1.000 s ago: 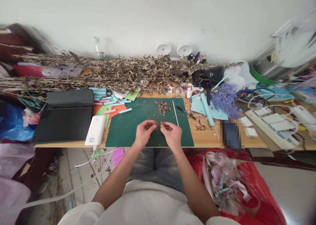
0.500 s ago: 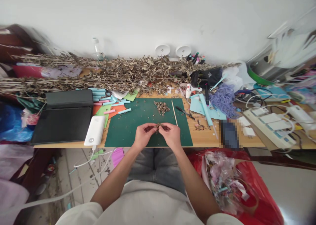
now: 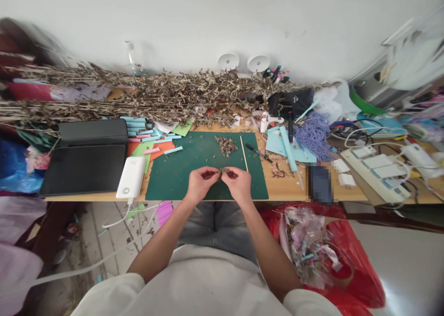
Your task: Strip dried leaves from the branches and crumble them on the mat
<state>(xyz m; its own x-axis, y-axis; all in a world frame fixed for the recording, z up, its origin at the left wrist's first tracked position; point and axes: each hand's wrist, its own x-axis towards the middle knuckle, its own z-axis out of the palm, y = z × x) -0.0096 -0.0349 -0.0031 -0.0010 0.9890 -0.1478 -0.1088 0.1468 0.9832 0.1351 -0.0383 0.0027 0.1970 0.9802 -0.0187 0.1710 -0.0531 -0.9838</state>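
The person has both hands close together above the green cutting mat (image 3: 169, 177), near its front edge. The left hand (image 3: 200, 184) and the right hand (image 3: 238, 184) are pinching, with thumbs and fingers, a small dried plant piece (image 3: 225, 171) between them. This piece is in the gap where the fingertips meet. Its visible part seems to have its long axis going sideways, from one hand toward the other, but the fingers cover much of it, so one cannot tell which end is the tip.

Straight beyond the hands, on the mat, is a loose pile of dried bits (image 3: 226, 146). To its right lies a thin pale stick (image 3: 244, 154), its far end leaning slightly to the left. A black pen (image 3: 259, 152) lies diagonally across the mat's right edge. Behind, long dried stalks (image 3: 173, 94) are stretched from left to right over the wooden table (image 3: 282, 188), parallel with the wall (image 3: 194, 24).
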